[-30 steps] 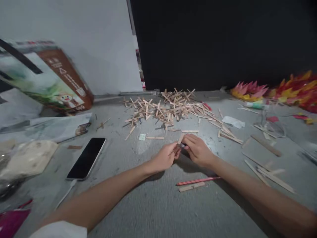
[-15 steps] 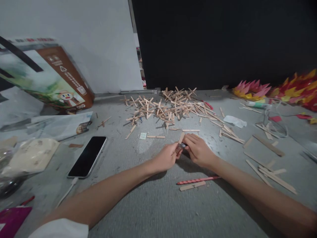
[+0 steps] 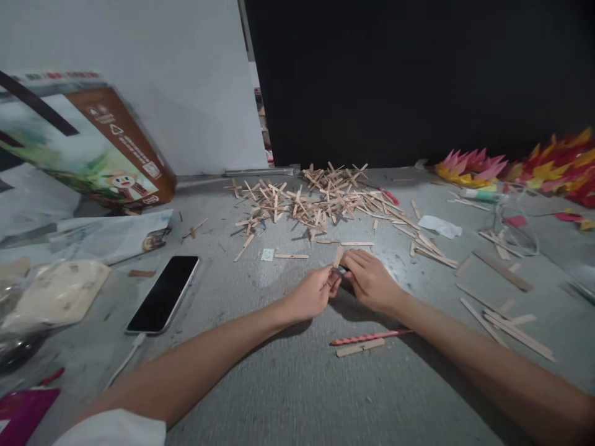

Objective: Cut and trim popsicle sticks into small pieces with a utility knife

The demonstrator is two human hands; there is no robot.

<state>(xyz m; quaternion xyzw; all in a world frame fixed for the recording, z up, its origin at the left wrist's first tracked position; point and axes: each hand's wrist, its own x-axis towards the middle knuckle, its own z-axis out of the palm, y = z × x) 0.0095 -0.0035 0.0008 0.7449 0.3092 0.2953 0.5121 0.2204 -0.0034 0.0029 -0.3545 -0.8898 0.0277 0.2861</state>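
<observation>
Fingers of left hand [image 3: 309, 296] and right hand [image 3: 372, 284] pinched closed on flat pale wooden stick [image 3: 338, 255] and small dark-grey piece [image 3: 341, 271], over mid grey tabletop [image 3: 260, 384]. Crossed wooden-stick pile [image 3: 334, 197] crowds back edge; twisted pink pencil [image 3: 362, 339] limits right hand's near side.

a triangular recycling sign [image 3: 116, 129] stands on the printed bag [image 3: 83, 145]; nearby lettering [image 3: 132, 148] is unreadable.

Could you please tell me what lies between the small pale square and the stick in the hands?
A wooden stick lies there on the grey table, in the head view.
</observation>
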